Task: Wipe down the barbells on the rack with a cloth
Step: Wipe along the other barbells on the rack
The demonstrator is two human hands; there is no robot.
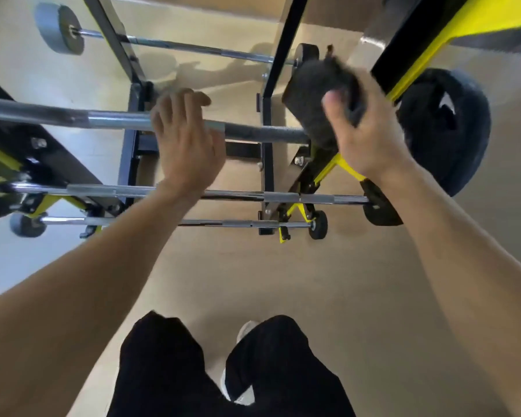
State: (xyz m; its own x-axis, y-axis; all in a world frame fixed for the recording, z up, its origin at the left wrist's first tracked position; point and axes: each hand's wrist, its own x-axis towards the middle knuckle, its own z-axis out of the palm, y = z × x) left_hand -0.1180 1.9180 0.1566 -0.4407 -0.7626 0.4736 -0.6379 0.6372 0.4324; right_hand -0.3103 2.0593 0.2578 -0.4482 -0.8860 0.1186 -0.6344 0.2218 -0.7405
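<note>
Left hand [187,142] curled over top barbell [73,117], mid-shaft, on the rack [286,34]. Right hand [367,136] grips dark cloth [316,91]. Cloth blurred, seemingly wrapped round the shaft's right end, beside black plate [445,127].

Cloth [319,94] on barbell [103,118], right end

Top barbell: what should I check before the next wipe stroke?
1. Grip: right hand holds cloth, ok.
2. Contact: cloth drapes on top barbell near the black plate, ok.
3. Steadying: left hand curls over the bar, ok.
4. Path leftward: left hand lies in the way, not ok.
5. Seating on the rack: supports hidden, cannot tell.
</note>
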